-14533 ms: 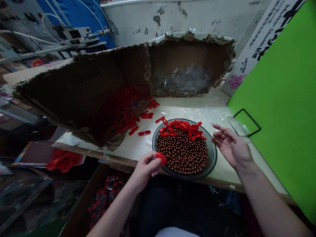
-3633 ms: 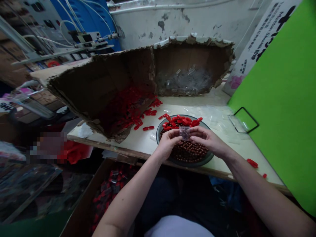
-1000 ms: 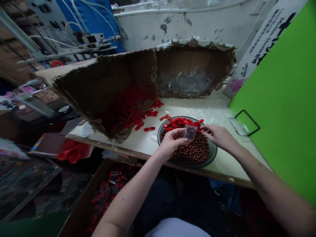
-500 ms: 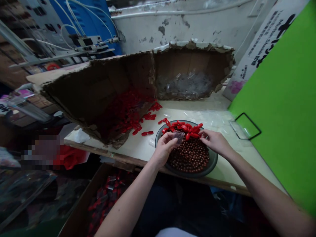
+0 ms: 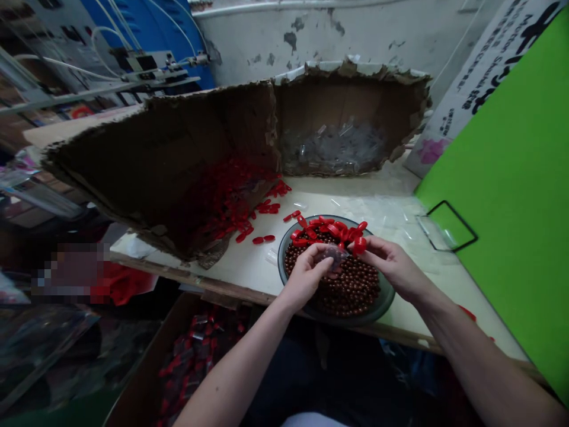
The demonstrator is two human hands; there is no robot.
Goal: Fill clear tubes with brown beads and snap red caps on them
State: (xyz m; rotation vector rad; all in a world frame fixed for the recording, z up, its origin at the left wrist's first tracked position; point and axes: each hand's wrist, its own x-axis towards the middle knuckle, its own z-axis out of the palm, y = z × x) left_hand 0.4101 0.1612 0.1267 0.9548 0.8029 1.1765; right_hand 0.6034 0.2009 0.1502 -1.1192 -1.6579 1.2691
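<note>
Over a grey basin point(image 5: 387, 301) of shiny brown beads point(image 5: 355, 287), my left hand point(image 5: 304, 277) pinches a small clear plastic container point(image 5: 334, 256) with dark contents. My right hand point(image 5: 393, 265) grips a red plastic cap point(image 5: 359, 245) between thumb and fingers, just right of the container and apart from it. More red caps point(image 5: 322, 225) lie on the beads along the basin's far side. The fingers partly cover the container, so its opening is hard to make out.
Behind the basin stands a torn cardboard box point(image 5: 98, 160), with loose red caps point(image 5: 235, 184) on its left and clear containers point(image 5: 342, 142) on its right. A green panel point(image 5: 507, 178) borders the right side. Below the table edge, another box holds red-capped containers point(image 5: 191, 356).
My right hand has picked up a red cap from the basin's far side and turned it up. My left hand has moved slightly right with the container, nearer the cap.
</note>
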